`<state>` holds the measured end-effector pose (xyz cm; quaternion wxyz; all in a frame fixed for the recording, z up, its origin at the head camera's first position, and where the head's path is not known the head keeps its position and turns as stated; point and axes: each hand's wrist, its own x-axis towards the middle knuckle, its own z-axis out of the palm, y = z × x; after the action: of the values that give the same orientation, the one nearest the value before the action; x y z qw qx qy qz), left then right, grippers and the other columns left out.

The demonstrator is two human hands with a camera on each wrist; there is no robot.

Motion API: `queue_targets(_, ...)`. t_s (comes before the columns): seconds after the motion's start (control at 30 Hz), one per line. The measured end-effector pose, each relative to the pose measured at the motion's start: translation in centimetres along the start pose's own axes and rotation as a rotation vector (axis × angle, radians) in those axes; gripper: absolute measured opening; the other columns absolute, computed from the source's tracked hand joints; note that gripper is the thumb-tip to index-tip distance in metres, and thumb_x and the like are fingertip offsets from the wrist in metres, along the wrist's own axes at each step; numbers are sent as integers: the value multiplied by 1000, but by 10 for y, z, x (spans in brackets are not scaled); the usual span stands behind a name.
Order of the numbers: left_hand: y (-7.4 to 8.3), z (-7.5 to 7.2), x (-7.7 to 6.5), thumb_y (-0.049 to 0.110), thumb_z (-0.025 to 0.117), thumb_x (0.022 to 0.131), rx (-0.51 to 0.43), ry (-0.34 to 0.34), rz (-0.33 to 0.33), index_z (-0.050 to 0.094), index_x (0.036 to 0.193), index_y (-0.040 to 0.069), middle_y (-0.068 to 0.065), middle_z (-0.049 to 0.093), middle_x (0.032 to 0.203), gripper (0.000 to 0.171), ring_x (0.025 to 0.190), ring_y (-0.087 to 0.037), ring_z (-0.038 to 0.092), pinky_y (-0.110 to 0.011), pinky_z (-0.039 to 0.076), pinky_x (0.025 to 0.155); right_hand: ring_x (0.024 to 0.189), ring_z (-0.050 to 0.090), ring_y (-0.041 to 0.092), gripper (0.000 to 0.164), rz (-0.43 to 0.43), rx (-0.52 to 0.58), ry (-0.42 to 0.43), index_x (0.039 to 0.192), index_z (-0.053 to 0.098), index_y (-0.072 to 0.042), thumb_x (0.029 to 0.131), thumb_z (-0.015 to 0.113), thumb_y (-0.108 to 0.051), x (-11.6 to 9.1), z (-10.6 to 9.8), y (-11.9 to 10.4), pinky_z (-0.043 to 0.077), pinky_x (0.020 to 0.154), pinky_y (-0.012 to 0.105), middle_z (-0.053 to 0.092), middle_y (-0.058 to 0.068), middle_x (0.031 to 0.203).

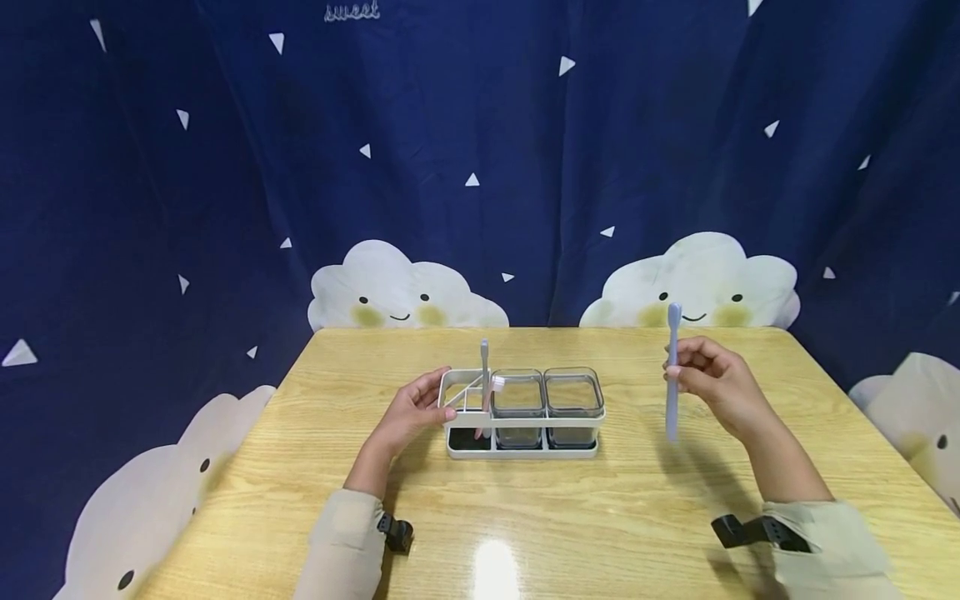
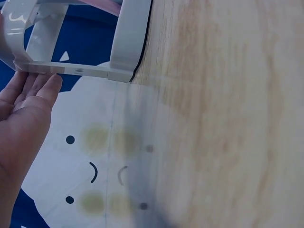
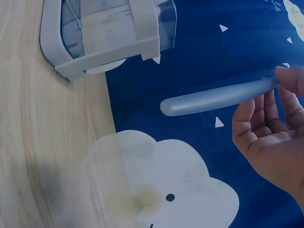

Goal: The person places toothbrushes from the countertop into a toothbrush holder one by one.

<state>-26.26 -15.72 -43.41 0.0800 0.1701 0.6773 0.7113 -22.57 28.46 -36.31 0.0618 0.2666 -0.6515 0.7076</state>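
Note:
A white toothbrush holder (image 1: pixel 517 454) stands on the table, with two clear square cups (image 1: pixel 573 393) in its middle and right places. My left hand (image 1: pixel 408 417) grips its left end, thumb at the front rail and fingers behind. In the open left compartment stand a pink toothbrush (image 1: pixel 497 384) with pale bristles and an upright grey-blue handle (image 1: pixel 484 354). To the right of the holder, my right hand (image 1: pixel 712 383) pinches a light-blue toothbrush (image 1: pixel 672 408) upright above the table, thumb against fingers. Its rounded handle end (image 3: pixel 183 107) points down; no bristles show on its upper end.
The wooden table (image 1: pixel 300 517) runs back to a dark blue curtain (image 1: pixel 465 108) with white triangles and smiling clouds. Black wrist cameras (image 1: pixel 396 533) are strapped over both beige sleeves (image 1: pixel 832 542).

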Motion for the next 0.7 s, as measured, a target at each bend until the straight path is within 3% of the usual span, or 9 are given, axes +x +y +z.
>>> queue_targets(0.27, 1, -2, 2, -11, 69, 77, -2, -18, -17, 34, 140, -4, -23, 41, 137, 73, 130, -38, 31, -31, 33, 101, 81, 60, 15, 19, -50, 55, -18, 103, 55, 6, 88, 50, 16, 11, 11, 0, 52, 66, 23, 58, 8, 90)
queue_targets(0.47, 1, -1, 0, -9, 70, 77, -3, -8, -20, 38, 140, 0, -20, 43, 137, 72, 129, -36, 33, -30, 35, 100, 82, 59, 15, 22, -63, 72, -45, 102, 56, 4, 87, 49, 18, 18, 20, -1, 52, 68, 24, 58, 8, 91)
queue_targets(0.7, 0, -1, 1, -7, 71, 76, -4, -17, 5, 38, 139, 0, -21, 44, 135, 72, 129, -41, 31, -31, 37, 99, 77, 59, 16, 17, -55, 52, -6, 99, 57, 6, 86, 52, 16, 29, 35, -6, 51, 65, 25, 59, 8, 87)
